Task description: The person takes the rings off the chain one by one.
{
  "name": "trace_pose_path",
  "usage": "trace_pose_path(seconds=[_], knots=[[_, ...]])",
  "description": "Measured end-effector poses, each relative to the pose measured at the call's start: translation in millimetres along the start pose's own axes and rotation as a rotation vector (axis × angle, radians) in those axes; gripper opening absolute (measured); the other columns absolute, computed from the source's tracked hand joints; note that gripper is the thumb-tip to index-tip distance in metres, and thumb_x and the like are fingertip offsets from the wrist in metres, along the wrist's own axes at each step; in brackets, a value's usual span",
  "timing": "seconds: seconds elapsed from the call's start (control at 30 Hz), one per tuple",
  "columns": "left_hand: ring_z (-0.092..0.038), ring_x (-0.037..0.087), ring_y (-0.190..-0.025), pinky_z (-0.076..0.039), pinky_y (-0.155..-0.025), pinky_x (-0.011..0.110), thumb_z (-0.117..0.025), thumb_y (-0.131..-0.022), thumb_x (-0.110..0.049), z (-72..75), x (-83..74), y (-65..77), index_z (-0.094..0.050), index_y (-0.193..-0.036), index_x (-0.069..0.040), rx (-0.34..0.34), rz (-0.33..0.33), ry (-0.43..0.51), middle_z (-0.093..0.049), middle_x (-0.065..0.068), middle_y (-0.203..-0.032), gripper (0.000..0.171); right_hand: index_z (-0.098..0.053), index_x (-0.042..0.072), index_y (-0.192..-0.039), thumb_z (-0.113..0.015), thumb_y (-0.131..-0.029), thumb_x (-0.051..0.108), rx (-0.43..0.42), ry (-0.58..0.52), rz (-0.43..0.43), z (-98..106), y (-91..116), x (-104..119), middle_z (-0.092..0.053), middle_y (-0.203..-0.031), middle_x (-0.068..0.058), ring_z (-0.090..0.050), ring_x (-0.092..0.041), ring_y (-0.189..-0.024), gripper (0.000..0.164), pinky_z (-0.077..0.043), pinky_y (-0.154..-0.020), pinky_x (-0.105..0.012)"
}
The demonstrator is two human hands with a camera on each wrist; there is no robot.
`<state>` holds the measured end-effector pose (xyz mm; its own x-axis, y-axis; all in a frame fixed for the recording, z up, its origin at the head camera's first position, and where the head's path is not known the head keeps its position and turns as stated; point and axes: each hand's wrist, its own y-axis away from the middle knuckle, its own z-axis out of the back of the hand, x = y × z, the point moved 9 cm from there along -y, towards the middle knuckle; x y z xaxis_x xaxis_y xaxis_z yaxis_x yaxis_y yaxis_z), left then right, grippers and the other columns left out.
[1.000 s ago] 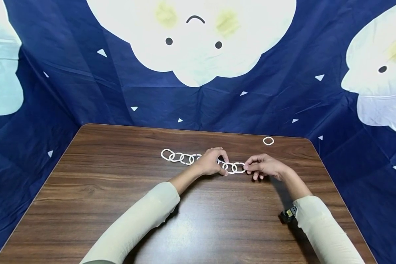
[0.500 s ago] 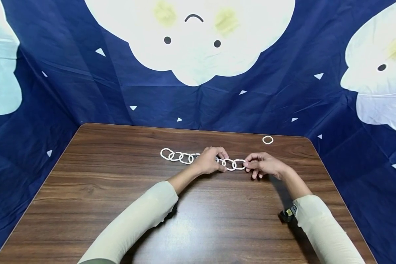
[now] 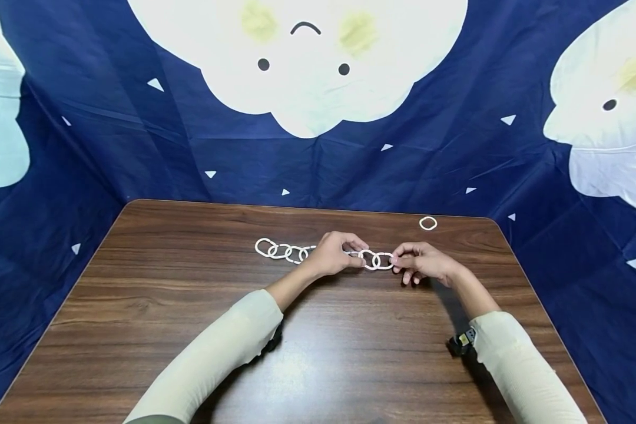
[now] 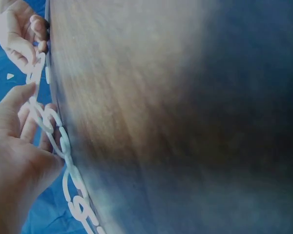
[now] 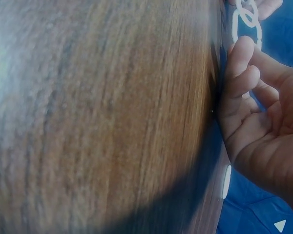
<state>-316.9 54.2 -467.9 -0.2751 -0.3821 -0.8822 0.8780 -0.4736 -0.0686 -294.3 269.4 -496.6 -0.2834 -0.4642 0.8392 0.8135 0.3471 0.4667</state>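
A chain of white oval plastic links [image 3: 272, 251] runs across the far part of the table in the head view. My left hand [image 3: 333, 254] covers its middle and pinches a link between thumb and fingers. To the right, my right hand [image 3: 423, 262] holds the end link [image 3: 386, 268] by thumb and forefinger. Two links show between the hands. In the left wrist view the chain [image 4: 64, 146] passes behind the left thumb and trails down past the palm. The right wrist view shows the right fingertips on the end link [image 5: 234, 28].
One loose white link [image 3: 428, 229] lies near the back edge of the wooden table [image 3: 153, 306], beyond the right hand. A blue cloth [image 3: 244, 159] with white clouds stands behind the table. A small black device [image 3: 460, 343] sits at the right wrist.
The left thumb and fingers have come together on the chain, nearer its right end. The stretch between the hands has shifted slightly away. The right hand keeps its pinch; the loose link stays.
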Motion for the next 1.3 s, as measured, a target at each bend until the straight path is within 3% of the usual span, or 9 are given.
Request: trace_pose_path(seconds=[0.27, 0.37, 0.5, 0.6, 0.73, 0.93, 1.17, 1.3], knots=[[-0.076, 0.008, -0.091, -0.058, -0.083, 0.028, -0.090, -0.091, -0.017, 5.5, 5.8, -6.9, -0.091, -0.106, -0.020, -0.068, -0.022, 0.000, -0.089, -0.007, -0.101, 0.016, -0.062, -0.010, -0.131, -0.071, -0.110, 0.014, -0.001, -0.003, 0.022, 0.3, 0.6, 3.3, -0.075, -0.099, -0.003, -0.074, -0.014, -0.073, 0.032, -0.056, -0.061, -0.026], [-0.074, 0.006, -0.086, -0.056, -0.078, 0.027, -0.090, -0.091, -0.015, 3.3, 19.5, -14.7, -0.091, -0.104, -0.021, -0.096, -0.018, -0.021, -0.088, -0.009, -0.099, 0.014, -0.063, -0.009, -0.129, -0.072, -0.110, 0.013, -0.006, -0.010, 0.035, -0.5, -0.9, 4.6, -0.078, -0.100, -0.001, -0.075, -0.013, -0.075, 0.031, -0.056, -0.062, -0.026], [-0.075, 0.005, -0.087, -0.057, -0.081, 0.026, -0.091, -0.093, -0.017, 5.9, 24.6, -16.2, -0.092, -0.103, -0.022, -0.122, 0.007, -0.047, -0.088, -0.009, -0.097, 0.011, -0.065, -0.008, -0.127, -0.072, -0.110, 0.012, -0.013, -0.015, 0.060, -1.5, -3.0, 6.8, -0.081, -0.101, 0.001, -0.077, -0.012, -0.079, 0.028, -0.057, -0.063, -0.026], [-0.076, 0.007, -0.088, -0.058, -0.085, 0.026, -0.090, -0.094, -0.016, 12.2, 11.1, -7.2, -0.091, -0.107, -0.014, -0.105, 0.055, 0.004, -0.089, -0.002, -0.098, 0.013, -0.065, -0.008, -0.127, -0.070, -0.110, 0.012, -0.027, -0.021, 0.073, -1.2, -4.0, 8.0, -0.083, -0.103, 0.000, -0.078, -0.011, -0.080, 0.026, -0.057, -0.064, -0.026], [-0.075, 0.004, -0.082, -0.057, -0.080, 0.021, -0.088, -0.096, -0.011, 12.7, 7.4, -4.7, -0.089, -0.108, -0.006, -0.091, 0.091, 0.044, -0.088, 0.007, -0.098, 0.014, -0.063, -0.010, -0.128, -0.069, -0.111, 0.010, -0.057, -0.029, 0.095, -0.2, -4.7, 11.5, -0.084, -0.105, -0.005, -0.079, -0.011, -0.080, 0.027, -0.058, -0.065, -0.026], [-0.071, -0.002, -0.077, -0.055, -0.074, 0.017, -0.086, -0.098, -0.009, 12.9, 11.5, -4.3, -0.088, -0.107, -0.003, -0.064, 0.115, 0.084, -0.088, 0.010, -0.100, 0.011, -0.065, -0.013, -0.128, -0.071, -0.111, 0.011, -0.112, 0.021, 0.161, -2.2, -7.0, 23.6, -0.082, -0.101, -0.011, -0.079, -0.011, -0.077, 0.030, -0.060, -0.066, -0.026], [-0.066, 0.004, -0.077, -0.052, -0.071, 0.017, -0.083, -0.097, -0.002, 12.4, 14.9, -4.1, -0.087, -0.107, 0.000, -0.019, 0.178, 0.183, -0.088, 0.011, -0.100, 0.011, -0.073, -0.013, -0.120, -0.073, -0.107, 0.006, -0.141, 0.156, 0.288, -10.8, -11.1, 41.8, -0.082, -0.097, -0.026, -0.078, -0.013, -0.076, 0.023, -0.061, -0.064, -0.028], [-0.069, 0.006, -0.076, -0.055, -0.070, 0.018, -0.079, -0.097, 0.003, 8.7, 15.4, -3.6, -0.085, -0.109, 0.003, 0.017, 0.199, 0.226, -0.086, 0.015, -0.099, 0.013, -0.077, -0.010, -0.118, -0.074, -0.107, 0.004, -0.155, 0.230, 0.350, -17.1, -11.5, 50.9, -0.081, -0.092, -0.026, -0.075, -0.016, -0.074, 0.019, -0.060, -0.063, -0.028]])
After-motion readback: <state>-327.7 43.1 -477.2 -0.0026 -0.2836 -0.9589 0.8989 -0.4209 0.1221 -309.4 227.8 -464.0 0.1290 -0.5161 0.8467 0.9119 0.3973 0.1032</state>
